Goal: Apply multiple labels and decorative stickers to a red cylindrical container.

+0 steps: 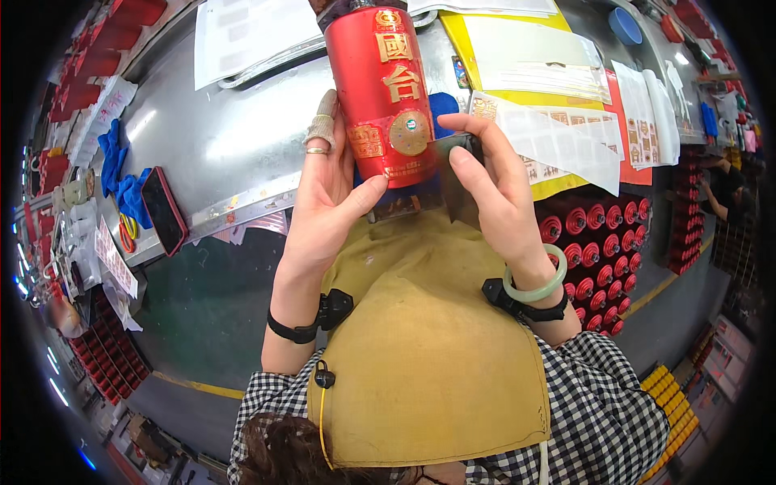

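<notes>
A red bottle (376,97) with gold raised lettering and a round gold seal lies tilted at the table's front edge, its dark cap at the far end. My left hand (322,182) holds its left side, thumb at the base and fingers along the body; a finger cover and a ring are on that hand. Blue padding (443,107) shows beside and under the bottle. My right hand (497,174) is open at the bottle's right, thumb and index finger apart, next to a dark upright plate (459,182). Its other fingers are partly hidden.
White sheets (259,36) lie at the back left. Label sheets (558,133) rest on a yellow folder (457,36) at right. A phone (163,212), scissors (127,233) and blue cloth (129,190) sit left. Stacked red bottles (594,259) stand below the table's right side.
</notes>
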The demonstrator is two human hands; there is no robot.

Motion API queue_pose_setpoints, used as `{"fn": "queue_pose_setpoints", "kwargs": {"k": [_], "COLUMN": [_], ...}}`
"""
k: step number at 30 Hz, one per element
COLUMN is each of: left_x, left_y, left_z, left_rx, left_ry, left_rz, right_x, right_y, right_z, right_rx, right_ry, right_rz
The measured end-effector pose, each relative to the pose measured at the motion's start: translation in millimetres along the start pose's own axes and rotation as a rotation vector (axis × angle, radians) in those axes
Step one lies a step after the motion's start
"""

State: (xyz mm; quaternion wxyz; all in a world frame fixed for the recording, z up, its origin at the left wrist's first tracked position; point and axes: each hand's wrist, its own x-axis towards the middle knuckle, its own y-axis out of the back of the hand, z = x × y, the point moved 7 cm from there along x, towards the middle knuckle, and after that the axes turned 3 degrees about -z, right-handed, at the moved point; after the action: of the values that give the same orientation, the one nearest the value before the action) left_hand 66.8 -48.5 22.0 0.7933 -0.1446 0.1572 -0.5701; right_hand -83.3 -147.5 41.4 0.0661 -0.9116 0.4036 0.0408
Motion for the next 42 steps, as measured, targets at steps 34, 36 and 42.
{"fn": "queue_pose_setpoints", "kwargs": {"k": [34,36,42], "left_x": [6,6,5], "left_y": [4,5,-3], "left_z": [-3,-3,2], "left_rx": [-0.108,-0.079,0.083], "left_ry": [-0.01,0.016,-0.023], "left_rz": [0.087,0.145,0.143], "right_x": [-8,-8,-9], "right_y": [-10,-4,11], "right_z": [-24,-23,-14], "right_rx": [-0.402,-0.384,-0.313], "right_ry": [0.198,0.177,0.055], "right_rz": [-0.021,0.015,0.106]}}
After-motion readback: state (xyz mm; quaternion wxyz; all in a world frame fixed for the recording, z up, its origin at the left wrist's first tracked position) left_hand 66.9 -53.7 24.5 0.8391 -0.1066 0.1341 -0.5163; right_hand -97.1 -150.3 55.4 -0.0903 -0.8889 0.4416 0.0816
